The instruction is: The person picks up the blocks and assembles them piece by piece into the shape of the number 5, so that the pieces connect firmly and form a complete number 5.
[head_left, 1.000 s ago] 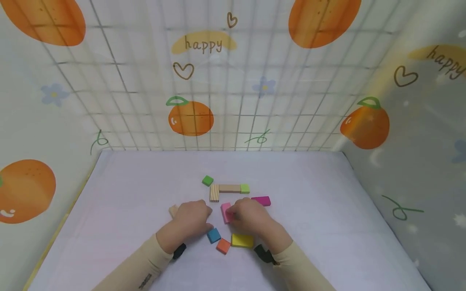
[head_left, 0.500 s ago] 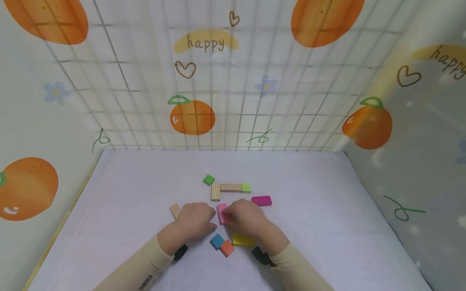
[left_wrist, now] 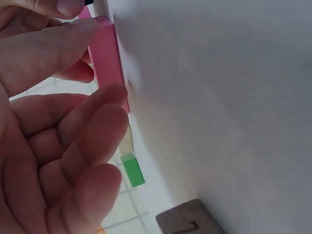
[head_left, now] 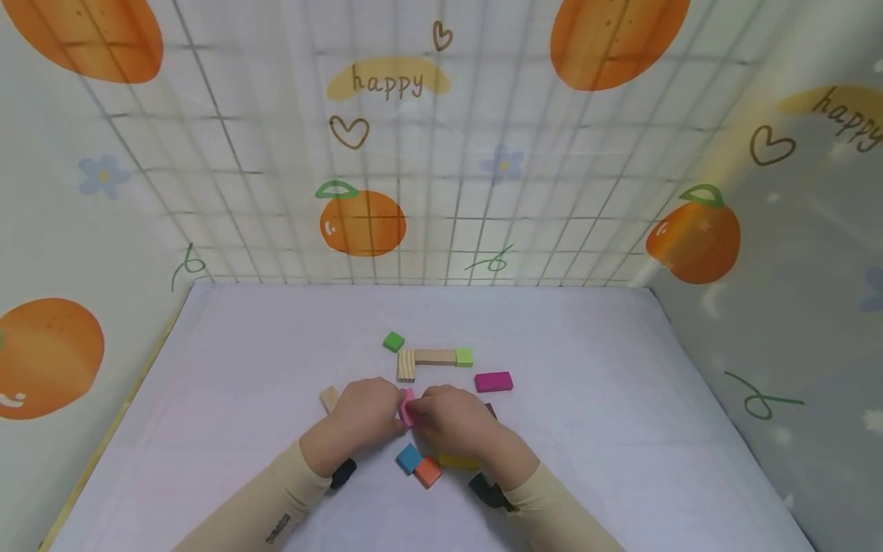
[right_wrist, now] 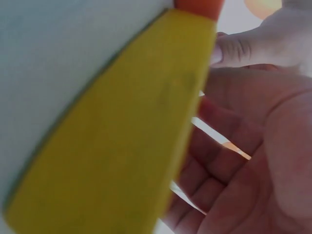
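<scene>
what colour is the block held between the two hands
The block is pink, shown best in the left wrist view.

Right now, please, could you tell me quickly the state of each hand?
Left hand: closed on the pink block, thumb and a finger near its two ends.
Right hand: closed, pinching the same pink block.

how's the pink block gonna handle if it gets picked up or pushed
The pink block is probably stiff, since its visible edges look straight. Its flat faces suggest it would slide rather than roll. The smooth-looking surface may make it slightly slippery to hold.
</scene>
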Demonstrator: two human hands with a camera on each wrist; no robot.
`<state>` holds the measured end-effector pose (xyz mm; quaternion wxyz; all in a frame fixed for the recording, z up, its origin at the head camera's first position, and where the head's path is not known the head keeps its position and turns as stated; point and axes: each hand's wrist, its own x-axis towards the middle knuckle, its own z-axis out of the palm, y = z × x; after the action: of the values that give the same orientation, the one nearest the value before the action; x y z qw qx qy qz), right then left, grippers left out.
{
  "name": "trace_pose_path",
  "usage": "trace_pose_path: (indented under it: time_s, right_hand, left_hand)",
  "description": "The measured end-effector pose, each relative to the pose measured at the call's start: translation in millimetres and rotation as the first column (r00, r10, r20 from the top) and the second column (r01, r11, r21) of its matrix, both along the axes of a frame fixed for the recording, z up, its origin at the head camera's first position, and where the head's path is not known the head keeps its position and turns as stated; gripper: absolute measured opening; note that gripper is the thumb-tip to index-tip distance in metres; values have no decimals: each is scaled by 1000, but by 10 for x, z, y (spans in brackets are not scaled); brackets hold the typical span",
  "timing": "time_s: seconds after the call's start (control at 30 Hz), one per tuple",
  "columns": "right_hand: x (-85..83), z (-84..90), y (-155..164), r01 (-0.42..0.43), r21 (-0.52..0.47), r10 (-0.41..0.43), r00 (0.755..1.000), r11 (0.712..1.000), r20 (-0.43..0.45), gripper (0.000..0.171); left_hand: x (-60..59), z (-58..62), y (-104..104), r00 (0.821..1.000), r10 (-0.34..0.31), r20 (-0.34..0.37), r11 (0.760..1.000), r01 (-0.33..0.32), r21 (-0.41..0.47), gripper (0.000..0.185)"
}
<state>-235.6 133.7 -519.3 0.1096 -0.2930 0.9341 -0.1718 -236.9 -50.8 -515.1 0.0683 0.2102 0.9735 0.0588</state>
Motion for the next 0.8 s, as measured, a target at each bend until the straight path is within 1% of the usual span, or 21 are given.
trace_pose_path:
  time_s: [0.17,0.27,0.47,0.67,0.8]
  right_hand:
    - [-4,2,-11,-16,1,16,1000,1000,-7,34]
    - [-2,6,-13,-14,-6,14,1000,1000,1,34]
    - [-5,10,-12,11,-5,-11,999,1000,48,40]
    - [-15,-4,-6,0,13,-1,998,1000,58,44]
    - [-13,-10,-4,7,21,-8,998,1000,65,47]
  left_hand:
    - [-12,21,-13,1000,-10,-20,1000,11,18,29]
    - [-23,11,-24,999,-15,-31,1000,15,13,26]
    - [-46,7,-17,999,-12,-35,1000,11,-15,16]
    - [-45,10,-7,999,-6,-33,999,5,-41,14]
    - [-36,-1,-6,999,-11,-39,998,9,-54,9]
